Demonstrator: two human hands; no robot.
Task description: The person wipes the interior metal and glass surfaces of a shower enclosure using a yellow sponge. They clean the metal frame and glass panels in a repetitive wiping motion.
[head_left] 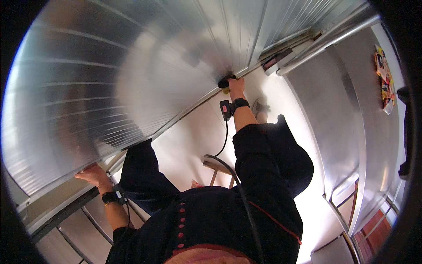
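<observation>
A large, shiny ribbed panel (pixel 158 76), metallic in look, slants across the upper left and gives a blurred reflection. My left hand (pixel 94 176) holds its near edge at the lower left, with some fingers hidden. Farther along the same edge, my right hand (pixel 237 87) grips a dark pad (pixel 226 81) against the panel. A yellowish bit shows under the pad, possibly part of a sponge. Each wrist wears a black strap with a small device; the right device (pixel 225 110) has a cable running back over my dark clothing.
A wooden stool (pixel 217 167) stands on the pale floor (pixel 197 132) below me. On the right is a metal counter (pixel 326 99), with a colourful wrapper (pixel 385 79) lying on it. A round metal bar (pixel 329 44) runs along the upper right. Dark rack bars (pixel 95 221) are at lower left.
</observation>
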